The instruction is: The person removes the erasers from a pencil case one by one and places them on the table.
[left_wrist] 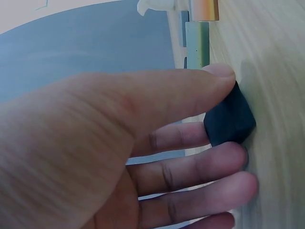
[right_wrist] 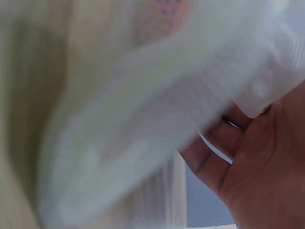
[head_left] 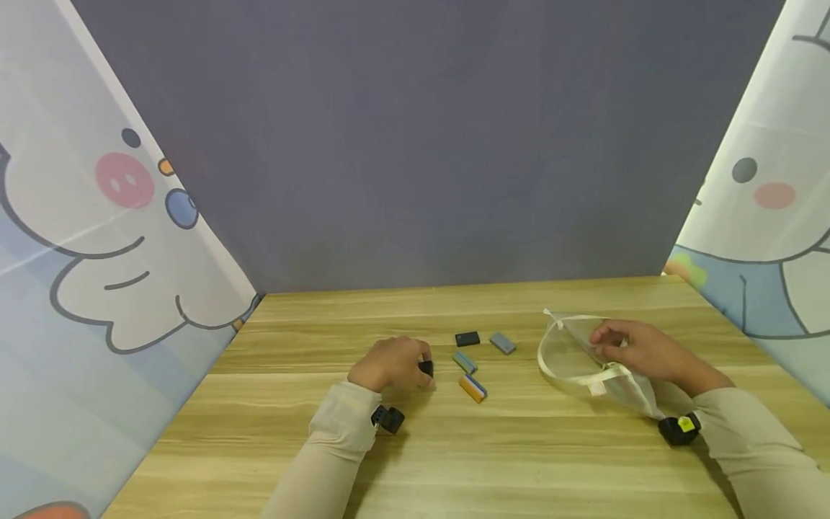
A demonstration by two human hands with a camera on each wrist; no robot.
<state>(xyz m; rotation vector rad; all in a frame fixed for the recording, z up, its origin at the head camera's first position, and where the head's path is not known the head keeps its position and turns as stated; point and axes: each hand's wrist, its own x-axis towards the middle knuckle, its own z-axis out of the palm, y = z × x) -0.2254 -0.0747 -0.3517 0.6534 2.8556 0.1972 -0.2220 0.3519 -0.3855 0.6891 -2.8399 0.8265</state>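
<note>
My left hand (head_left: pixel 395 362) pinches a small black block (left_wrist: pixel 230 117) between thumb and fingertips, low over the wooden table. To its right lie a blue-green block (head_left: pixel 465 362), an orange, white and blue block (head_left: pixel 473 388), a black block (head_left: pixel 467 339) and a grey block (head_left: pixel 502 343). They look like erasers. My right hand (head_left: pixel 642 351) holds a white see-through mesh bag (head_left: pixel 565 353) at its rim, and the bag's mouth gapes to the left. In the right wrist view, blurred bag cloth (right_wrist: pixel 143 114) covers part of the fingers, and a red patch shows through.
The wooden table (head_left: pixel 493 461) runs back to a dark grey panel (head_left: pixel 428 144). Cartoon-printed sheets (head_left: pixel 58 339) stand along the left and right sides. A black wrist camera (head_left: pixel 387 419) sits at the left cuff, and another (head_left: pixel 678 430) at the right.
</note>
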